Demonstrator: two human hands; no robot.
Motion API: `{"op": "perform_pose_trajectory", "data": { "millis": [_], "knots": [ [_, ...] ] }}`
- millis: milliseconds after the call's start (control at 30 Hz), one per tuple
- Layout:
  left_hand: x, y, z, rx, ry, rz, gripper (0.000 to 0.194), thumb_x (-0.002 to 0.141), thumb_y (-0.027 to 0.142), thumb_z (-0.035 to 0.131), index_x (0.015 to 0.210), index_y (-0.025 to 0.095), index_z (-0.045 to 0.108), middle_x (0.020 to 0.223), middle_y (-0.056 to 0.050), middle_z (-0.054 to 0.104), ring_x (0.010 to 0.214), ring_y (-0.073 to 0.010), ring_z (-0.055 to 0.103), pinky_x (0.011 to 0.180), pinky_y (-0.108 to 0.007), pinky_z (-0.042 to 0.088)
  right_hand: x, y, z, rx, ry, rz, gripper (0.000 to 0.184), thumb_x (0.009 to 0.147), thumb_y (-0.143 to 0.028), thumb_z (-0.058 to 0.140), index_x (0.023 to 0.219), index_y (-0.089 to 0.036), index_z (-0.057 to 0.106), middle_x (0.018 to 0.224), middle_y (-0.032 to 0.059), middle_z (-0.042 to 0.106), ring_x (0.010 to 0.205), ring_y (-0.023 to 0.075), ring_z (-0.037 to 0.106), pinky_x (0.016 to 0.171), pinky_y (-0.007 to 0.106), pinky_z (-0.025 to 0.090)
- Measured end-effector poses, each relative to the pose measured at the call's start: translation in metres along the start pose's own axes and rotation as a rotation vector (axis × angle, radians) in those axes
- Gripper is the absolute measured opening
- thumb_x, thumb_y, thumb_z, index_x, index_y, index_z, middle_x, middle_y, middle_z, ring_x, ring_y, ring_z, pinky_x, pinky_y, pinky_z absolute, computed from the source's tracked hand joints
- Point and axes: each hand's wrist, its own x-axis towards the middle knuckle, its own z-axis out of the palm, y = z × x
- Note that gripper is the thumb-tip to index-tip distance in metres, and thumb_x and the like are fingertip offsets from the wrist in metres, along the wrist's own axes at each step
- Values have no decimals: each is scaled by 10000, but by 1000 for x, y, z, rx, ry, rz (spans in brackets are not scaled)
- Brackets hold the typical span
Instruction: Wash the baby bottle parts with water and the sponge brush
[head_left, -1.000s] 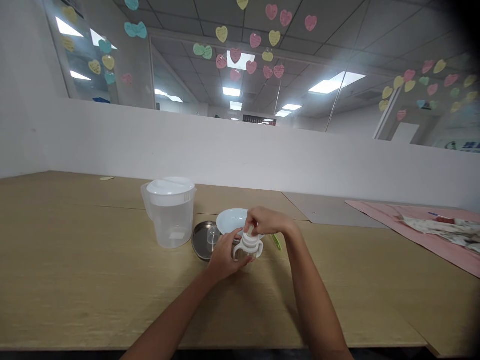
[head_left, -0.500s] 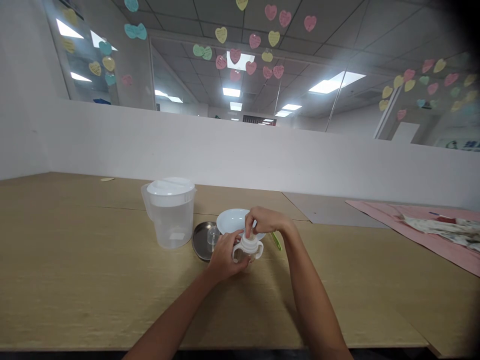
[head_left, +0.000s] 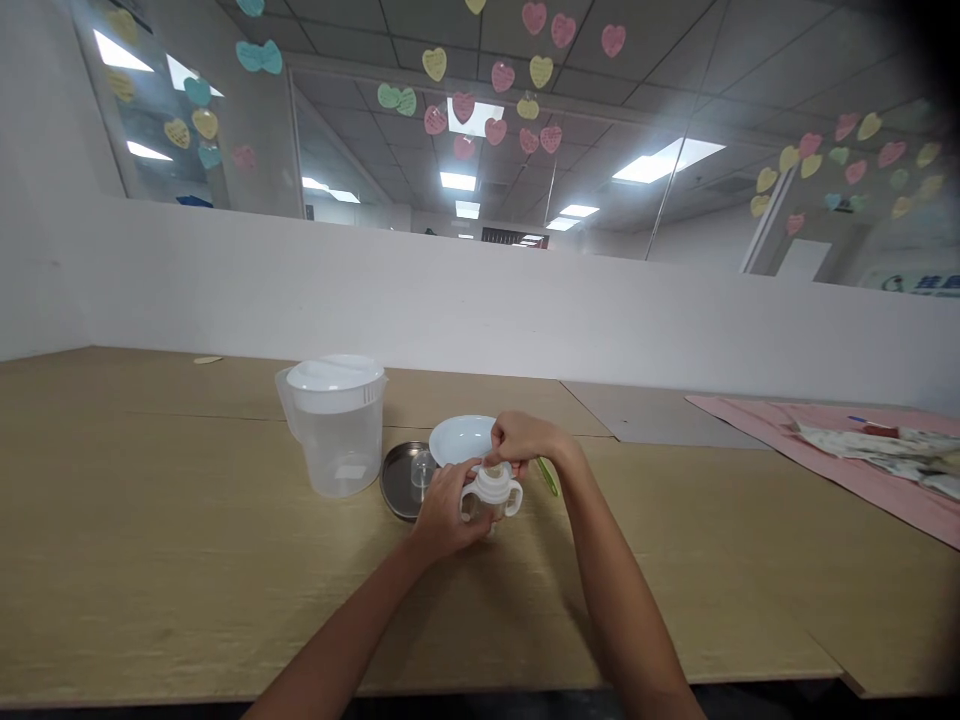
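Observation:
A baby bottle (head_left: 493, 490) with a white collar and two white side handles stands tilted slightly over the table. My left hand (head_left: 448, 508) is wrapped round its left side, the thumb low on the clear body. Above the collar, my right hand (head_left: 521, 440) is bent down with curled fingers, pinching at the clear nipple (head_left: 492, 470); its fingertips are partly hidden. Just behind is a white bowl (head_left: 457, 438), partly covered by my hands. Left of the bottle, a metal tray (head_left: 397, 485) holds a clear dome-shaped cap (head_left: 422, 468).
A lidded plastic pitcher (head_left: 337, 430) stands to the left. Beside my right wrist lies a green-handled item (head_left: 549, 478). A pink cloth (head_left: 750, 415) with other fabric on it covers the far right of the table (head_left: 187, 560). A white wall rises behind.
My right fingertips have shifted up and slightly back at the bottle's top. My left hand keeps its hold. The whole view has moved slightly.

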Motion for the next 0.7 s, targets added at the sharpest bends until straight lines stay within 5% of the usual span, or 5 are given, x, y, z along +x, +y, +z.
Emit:
{"op": "perform_pose_trajectory", "data": {
  "millis": [233,300,400,567,700],
  "knots": [
    [-1,0,1,16,9,-1,584,635,369,620,1160,200,431,994,-81,559,883,-227,515,798,-360,379,-18,39,14,120,137,-354,518,576,-351,710,1059,-212,583,1091,63,577,1000,197,531,843,316,426],
    [-1,0,3,10,14,-6,576,633,370,622,1148,196,430,993,-80,551,885,-225,509,799,-362,378,-18,53,31,317,140,-439,457,647,-331,660,1076,-207,564,1098,58,568,1022,177,521,888,321,399],
    [-1,-2,6,18,21,-43,577,620,381,628,1125,193,419,966,-72,540,870,-222,506,790,-364,387,-12,63,60,482,342,-415,485,630,-326,679,1076,-192,542,1042,63,568,985,176,528,851,311,415],
    [-2,-3,10,16,43,-35,565,602,306,615,1113,194,400,937,-64,525,870,-222,506,791,-363,396,1,54,98,308,804,-327,268,608,-375,674,752,-180,561,773,16,508,774,162,502,727,289,413],
    [-4,-3,11,15,56,33,525,599,241,579,1092,181,406,1018,-88,520,939,-233,497,825,-364,386,6,48,115,324,987,-206,331,642,-439,622,789,-178,484,722,-5,465,674,138,460,620,257,383]
  ]
}}
